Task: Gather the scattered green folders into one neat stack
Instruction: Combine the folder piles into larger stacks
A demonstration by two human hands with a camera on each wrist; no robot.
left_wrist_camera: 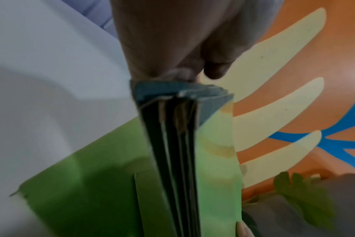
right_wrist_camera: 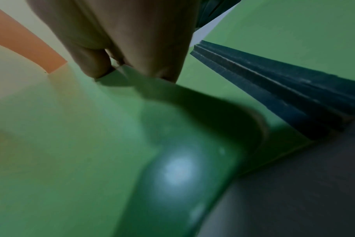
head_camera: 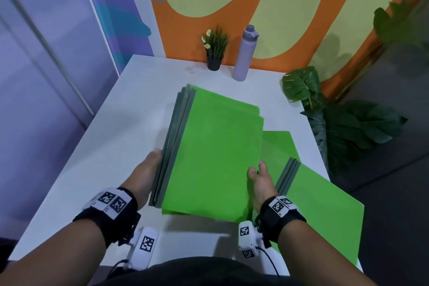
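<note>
A bundle of green folders (head_camera: 216,151) with grey spines is lifted above the white table (head_camera: 111,137), tilted toward me. My left hand (head_camera: 148,169) grips the spine side; the spines (left_wrist_camera: 172,144) run down the left wrist view. My right hand (head_camera: 257,176) pinches the bundle's right edge, thumb on top, and the top cover (right_wrist_camera: 71,128) fills the right wrist view. Another green folder (head_camera: 325,211) with a grey spine (right_wrist_camera: 284,89) lies at the table's right front corner. A further green folder (head_camera: 278,146) lies flat, partly hidden under the bundle.
A small potted plant (head_camera: 214,49) and a lilac water bottle (head_camera: 245,53) stand at the table's far edge against the painted wall. Large leafy plants (head_camera: 343,123) stand on the floor right of the table. The table's left half is bare.
</note>
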